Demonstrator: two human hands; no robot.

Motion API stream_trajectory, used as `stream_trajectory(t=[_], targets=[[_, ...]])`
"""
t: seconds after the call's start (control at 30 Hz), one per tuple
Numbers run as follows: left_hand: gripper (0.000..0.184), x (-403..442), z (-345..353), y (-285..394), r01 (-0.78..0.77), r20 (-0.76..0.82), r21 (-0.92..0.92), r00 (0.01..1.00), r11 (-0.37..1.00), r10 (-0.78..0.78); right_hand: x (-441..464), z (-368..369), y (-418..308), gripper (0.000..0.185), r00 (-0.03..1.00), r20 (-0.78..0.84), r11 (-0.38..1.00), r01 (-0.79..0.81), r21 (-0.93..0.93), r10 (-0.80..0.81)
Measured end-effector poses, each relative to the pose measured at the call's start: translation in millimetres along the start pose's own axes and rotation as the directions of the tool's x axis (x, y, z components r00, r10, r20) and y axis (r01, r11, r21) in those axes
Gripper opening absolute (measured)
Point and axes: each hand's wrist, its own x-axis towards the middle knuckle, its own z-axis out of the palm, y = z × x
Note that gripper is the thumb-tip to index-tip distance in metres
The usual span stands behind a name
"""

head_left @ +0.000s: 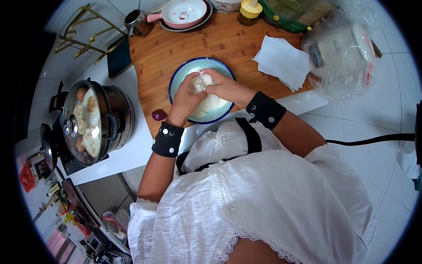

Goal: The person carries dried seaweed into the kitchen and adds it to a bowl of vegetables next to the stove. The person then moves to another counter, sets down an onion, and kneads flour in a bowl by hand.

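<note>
A light-green enamel bowl (188,66) with a dark blue rim sits near the front edge of the wooden board. Loose white flour (210,105) lies in its lower part. Over the bowl, my left hand (188,96) and my right hand (228,89) curl from both sides around a crumbly white clump of floury dough (202,82). Both thumbs point inward across the clump. My fingertips underneath are partly hidden by the clump and the hands themselves.
Left of the board stands a lidded steamer (113,123) with food inside. A purple onion (159,115) is by the bowl. White paper sheets (283,61) and a plastic-wrapped appliance (338,57) lie right. A pink-handled pan (182,15) and oil jar (249,13) stand behind.
</note>
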Motion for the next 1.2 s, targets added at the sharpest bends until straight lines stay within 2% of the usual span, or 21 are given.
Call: stream_trajectory(t=[0.03, 0.13, 0.23, 0.33, 0.43, 0.53, 0.63, 0.67, 0.77, 0.83, 0.97, 1.07, 1.2], targets=[[0.054, -3, -1, 5, 0.006, 0.009, 0.009, 1.0, 1.0, -0.007, 0, -2, 0, 0.06, 1.0, 0.005, 0.997, 0.011, -0.077, -0.01], [0.057, 1, -5, -15, -0.099, -0.026, 0.283, 0.994, 0.954, 0.111, 2, -4, 4, 0.064, 0.999, -0.043, 0.872, 0.005, -0.489, -0.03], [0.059, -2, -6, -17, 0.21, -0.141, 0.178, 0.972, 0.961, -0.187, 1, -6, -4, 0.065, 0.971, -0.132, 0.931, -0.23, -0.283, 0.2], [0.065, -5, -4, 0, 0.426, -0.09, -0.19, 0.89, 0.884, -0.448, -4, -7, -21, 0.067, 0.878, -0.103, 0.879, -0.452, 0.149, 0.468], [0.067, -6, 1, 10, 0.541, -0.002, -0.297, 0.824, 0.787, -0.567, 4, -12, -2, 0.065, 0.884, 0.055, 0.846, -0.461, 0.269, 0.464], [0.065, 2, 4, -2, 0.552, 0.045, -0.404, 0.808, 0.729, -0.587, 6, -7, 2, 0.061, 0.867, 0.074, 0.79, -0.482, 0.38, 0.493], [0.055, 15, 4, -21, 0.565, 0.124, -0.46, 0.805, 0.685, -0.58, 14, 3, 7, 0.059, 0.869, 0.085, 0.744, -0.465, 0.48, 0.488], [0.051, 18, 4, -26, 0.553, 0.147, -0.488, 0.814, 0.675, -0.561, 16, 2, 7, 0.056, 0.875, 0.154, 0.706, -0.464, 0.535, 0.458], [0.041, 21, 5, -31, 0.492, 0.201, -0.585, 0.858, 0.644, -0.473, 21, 5, 19, 0.058, 0.909, 0.166, 0.691, -0.4, 0.603, 0.381], [0.036, 19, 8, -34, 0.414, 0.209, -0.669, 0.902, 0.618, -0.378, 28, 8, 36, 0.059, 0.937, 0.122, 0.73, -0.333, 0.597, 0.327], [0.033, 14, 8, -33, 0.299, 0.137, -0.733, 0.945, 0.611, -0.298, 16, 10, 21, 0.063, 0.959, 0.017, 0.809, -0.248, 0.533, 0.283], [0.031, 11, 5, -27, 0.242, 0.078, -0.752, 0.956, 0.614, -0.282, 4, 9, -3, 0.065, 0.969, -0.004, 0.81, -0.206, 0.549, 0.249], [0.032, 4, 3, -12, 0.188, 0.016, -0.74, 0.965, 0.646, -0.263, 22, 7, 25, 0.056, 0.993, -0.031, 0.788, -0.073, 0.611, 0.117]])
